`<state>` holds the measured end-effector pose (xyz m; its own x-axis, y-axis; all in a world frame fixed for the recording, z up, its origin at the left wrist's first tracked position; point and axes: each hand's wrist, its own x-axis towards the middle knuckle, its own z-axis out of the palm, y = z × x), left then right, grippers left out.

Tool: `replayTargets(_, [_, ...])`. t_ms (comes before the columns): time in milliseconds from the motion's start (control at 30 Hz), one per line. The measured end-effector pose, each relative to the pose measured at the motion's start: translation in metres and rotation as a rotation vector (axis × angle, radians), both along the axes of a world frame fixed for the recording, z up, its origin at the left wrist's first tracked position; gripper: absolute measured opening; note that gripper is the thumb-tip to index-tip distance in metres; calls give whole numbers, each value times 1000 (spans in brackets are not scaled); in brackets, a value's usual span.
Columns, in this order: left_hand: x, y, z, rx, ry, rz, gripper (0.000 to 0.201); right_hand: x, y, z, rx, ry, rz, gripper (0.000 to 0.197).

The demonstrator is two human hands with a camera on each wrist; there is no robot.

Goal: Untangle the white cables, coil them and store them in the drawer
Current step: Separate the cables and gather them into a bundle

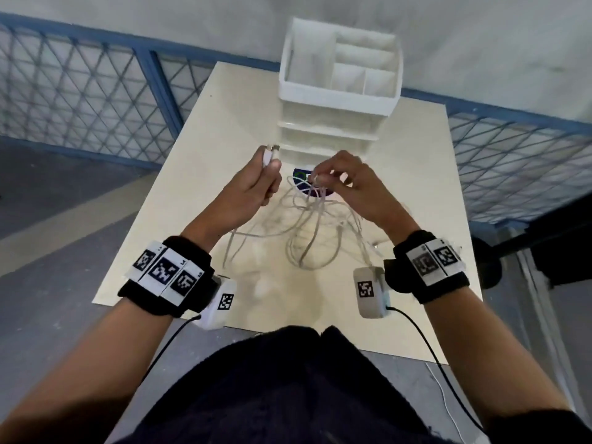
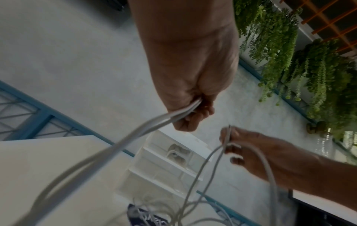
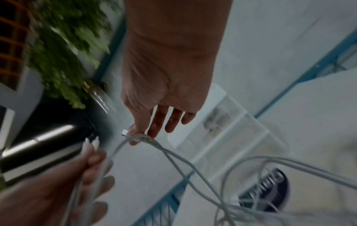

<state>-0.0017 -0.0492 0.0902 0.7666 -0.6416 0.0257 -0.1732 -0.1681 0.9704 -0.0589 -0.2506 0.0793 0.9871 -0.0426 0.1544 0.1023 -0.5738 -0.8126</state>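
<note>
A tangle of white cables [image 1: 307, 225] hangs from both hands down onto the cream table [image 1: 198, 174]. My left hand [image 1: 259, 184] grips two cable ends in a fist, their plugs [image 1: 270, 152] sticking out above the thumb; the two strands [image 2: 154, 123] run out of the fist in the left wrist view. My right hand [image 1: 346, 181] pinches another cable end between thumb and forefinger, its metal plug [image 3: 124, 132] showing, the other fingers spread. The white drawer unit [image 1: 333, 123] stands just behind the hands with its drawers closed; coiled white cables [image 2: 178, 152] show through a clear drawer front.
An open compartment tray [image 1: 342, 68] tops the drawer unit. A dark blue round sticker [image 1: 301, 177] lies under the cables. Blue mesh railing [image 1: 96, 91] runs behind the table. Dark equipment [image 1: 551, 245] stands at the right table edge.
</note>
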Motion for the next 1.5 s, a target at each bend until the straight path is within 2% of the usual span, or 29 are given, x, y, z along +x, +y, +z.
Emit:
replayTargets(100, [7, -23, 13, -106, -62, 56, 20, 3, -15, 38, 3, -118, -101, 9])
replayTargets(167, [12, -37, 23, -173, -89, 80, 20, 6, -21, 60, 108, -168, -103, 7])
replayTargets(267, [18, -60, 44, -252, -98, 63, 21, 10, -26, 87, 234, -229, -69, 17])
replayTargets(367, [17, -78, 56, -302, -61, -23, 26, 14, -25, 101, 210, -255, -66, 14])
replayTargets(467, [14, -90, 57, -318, -20, -69, 31, 19, -24, 106, 158, -279, -146, 11])
replayTargets(567, [14, -97, 53, -360, 72, -82, 26, 21, -22, 102, 231, -293, -175, 6])
replayTargets(633, [14, -98, 53, -417, 146, -72, 26, 21, -18, 92, 330, -253, -168, 21])
replayTargets(733, [16, -95, 61, -477, 196, -64, 29, 21, -4, 69, 575, -23, 51, 46])
replayTargets(800, [20, -90, 70, -485, 199, -35, 28, 18, 3, 48, 669, 109, 202, 49])
replayTargets(967, [41, -65, 96, -599, 119, -26, 28, 9, -1, 12, 390, 304, 267, 10])
replayTargets(1000, [45, -60, 101, -641, 130, -20, 29, 8, -2, 8, 381, 322, 261, 16])
replayTargets(1067, [49, -55, 106, -704, 161, -18, 31, 10, 0, 6, 400, 328, 266, 41])
replayTargets(1133, [46, -57, 104, -705, 179, -39, 31, 15, 9, 14, 431, 297, 306, 51])
replayTargets(1300, [35, -65, 88, -618, 152, -57, 24, 25, 30, 34, 422, 269, 373, 19])
replayTargets(1367, [35, -60, 87, -604, 142, -48, 25, 22, 27, 25, 491, 270, 378, 24])
replayTargets(1433, [38, -50, 87, -586, 113, -8, 25, 18, 16, 17, 658, 281, 335, 26])
replayTargets(1500, [43, -40, 86, -577, 51, 41, 26, 14, -2, 6, 641, 299, 253, 28])
